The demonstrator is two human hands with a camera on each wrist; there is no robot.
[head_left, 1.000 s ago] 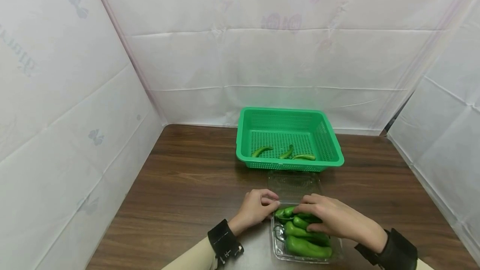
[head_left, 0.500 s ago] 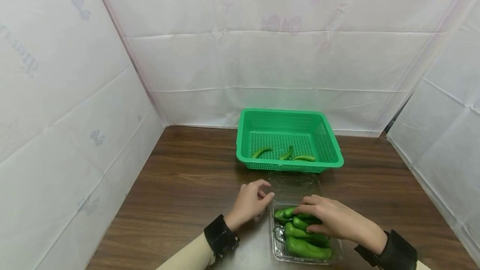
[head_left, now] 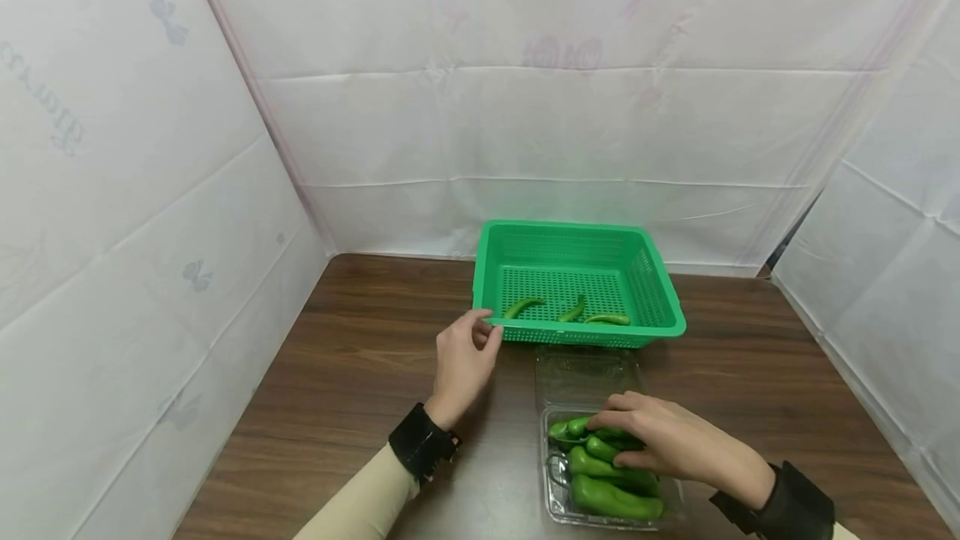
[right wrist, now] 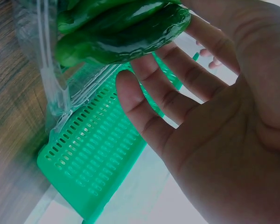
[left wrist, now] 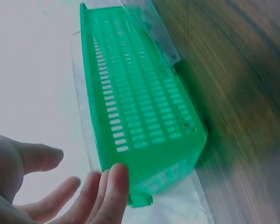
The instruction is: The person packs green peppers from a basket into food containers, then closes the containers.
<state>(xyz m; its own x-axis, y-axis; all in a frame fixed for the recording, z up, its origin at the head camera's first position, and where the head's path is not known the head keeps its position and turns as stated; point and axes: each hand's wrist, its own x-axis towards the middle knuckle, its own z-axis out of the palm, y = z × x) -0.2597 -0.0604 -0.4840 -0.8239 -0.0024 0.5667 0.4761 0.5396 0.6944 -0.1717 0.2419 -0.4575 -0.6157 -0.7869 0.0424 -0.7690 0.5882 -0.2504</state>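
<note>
The left hand (head_left: 462, 359) is raised beside the near left corner of the green basket (head_left: 670, 307), its relaxed fingertips (left wrist: 113, 184) touching the rim and nothing grasped. The right hand (head_left: 663, 442) is laid over the green peppers (head_left: 611, 494) packed in the clear plastic container (head_left: 558, 512) (its lid lies open toward the basket), fingers extended over the top peppers, none clasped. Three small peppers (head_left: 573, 307) are seen inside the basket on the wooden table (head_left: 360, 373).

No text can be read with any certainty. The white sheeting (head_left: 135, 190) on the walls carries faint, mirrored lettering and pale logos that show through from the back, too washed out to make out.
</note>
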